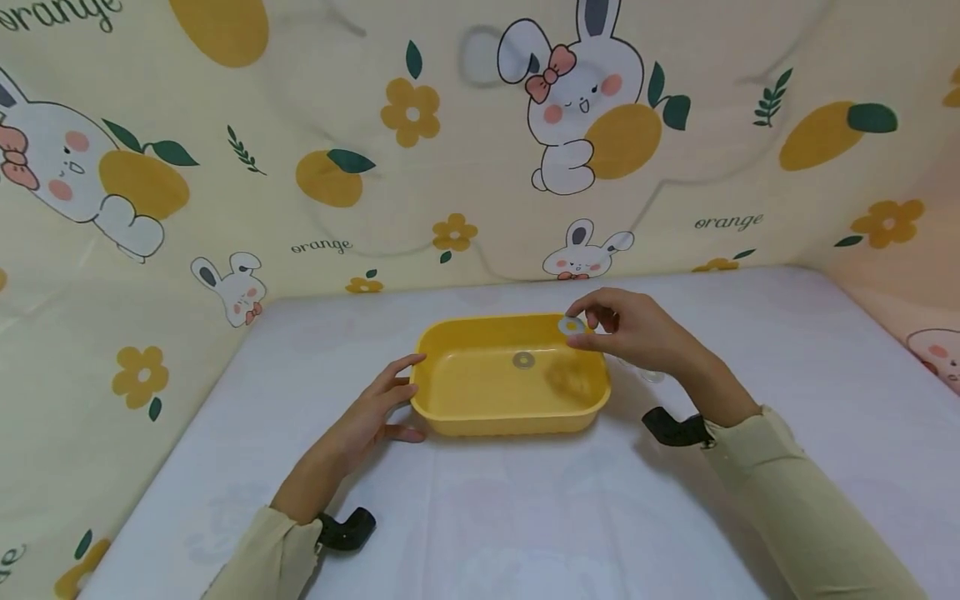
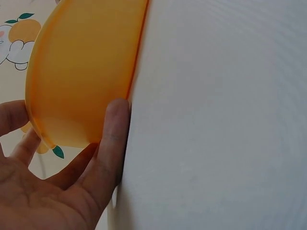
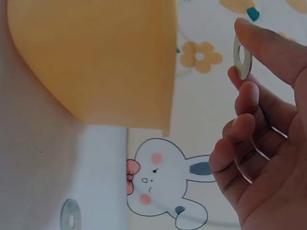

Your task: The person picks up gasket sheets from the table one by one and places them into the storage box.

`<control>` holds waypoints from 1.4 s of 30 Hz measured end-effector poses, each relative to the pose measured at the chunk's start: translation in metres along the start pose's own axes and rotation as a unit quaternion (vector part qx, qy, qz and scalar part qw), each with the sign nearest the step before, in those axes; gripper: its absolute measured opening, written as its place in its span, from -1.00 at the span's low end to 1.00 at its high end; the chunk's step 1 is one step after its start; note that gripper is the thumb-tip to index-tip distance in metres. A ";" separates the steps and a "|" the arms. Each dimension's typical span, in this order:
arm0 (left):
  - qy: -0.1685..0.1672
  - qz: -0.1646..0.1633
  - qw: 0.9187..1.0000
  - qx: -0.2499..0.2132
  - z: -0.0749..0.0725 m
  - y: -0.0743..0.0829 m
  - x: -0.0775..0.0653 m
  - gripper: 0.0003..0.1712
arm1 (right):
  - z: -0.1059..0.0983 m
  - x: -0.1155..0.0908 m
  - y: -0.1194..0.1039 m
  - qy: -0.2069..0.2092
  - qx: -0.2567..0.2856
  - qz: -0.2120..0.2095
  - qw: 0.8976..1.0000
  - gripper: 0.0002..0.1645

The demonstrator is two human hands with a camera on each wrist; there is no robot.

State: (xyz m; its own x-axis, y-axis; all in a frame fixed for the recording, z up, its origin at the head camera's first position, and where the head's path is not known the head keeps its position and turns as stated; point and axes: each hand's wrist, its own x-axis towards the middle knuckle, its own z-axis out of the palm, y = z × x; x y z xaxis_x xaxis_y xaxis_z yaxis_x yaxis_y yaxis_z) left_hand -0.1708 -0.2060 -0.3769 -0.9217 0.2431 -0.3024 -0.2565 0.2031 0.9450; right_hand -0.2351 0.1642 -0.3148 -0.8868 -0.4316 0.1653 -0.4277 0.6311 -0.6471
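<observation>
right hand [image 3: 261, 158] pinches washer [image 3: 242, 57] | yellow tub [image 3: 96, 62] beside | second washer [image 3: 70, 214] on table

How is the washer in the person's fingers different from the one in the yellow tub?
The held washer is pinched by the right hand above the far rim of the tub; the other washer lies untouched on the tub's floor. The held one is in the air, while the other lies flat. Both look like flat, silvery metal rings with a round hole, much alike in size.
</observation>
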 end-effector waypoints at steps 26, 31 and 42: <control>0.003 0.001 1.000 0.010 0.003 0.002 -0.003 -0.45 | 0.020 0.008 0.010 -0.005 -0.037 0.006 0.999 -0.44; -0.001 0.001 1.000 0.014 0.002 0.002 -0.003 -0.46 | 0.015 0.005 0.008 -0.011 -0.034 0.016 0.999 -0.44; -0.001 -0.002 1.000 0.009 0.001 0.002 -0.003 -0.46 | -0.001 -0.007 0.012 -0.010 -0.049 0.018 0.999 -0.47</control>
State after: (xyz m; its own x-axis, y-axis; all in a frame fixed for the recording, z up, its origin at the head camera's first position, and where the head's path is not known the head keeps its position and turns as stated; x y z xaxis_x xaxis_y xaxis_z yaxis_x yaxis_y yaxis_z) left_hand -0.1681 -0.2053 -0.3743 -0.9197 0.2449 -0.3067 -0.2549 0.2215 0.9413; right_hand -0.2339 0.1753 -0.3231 -0.8985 -0.4198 0.1285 -0.4122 0.7060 -0.5758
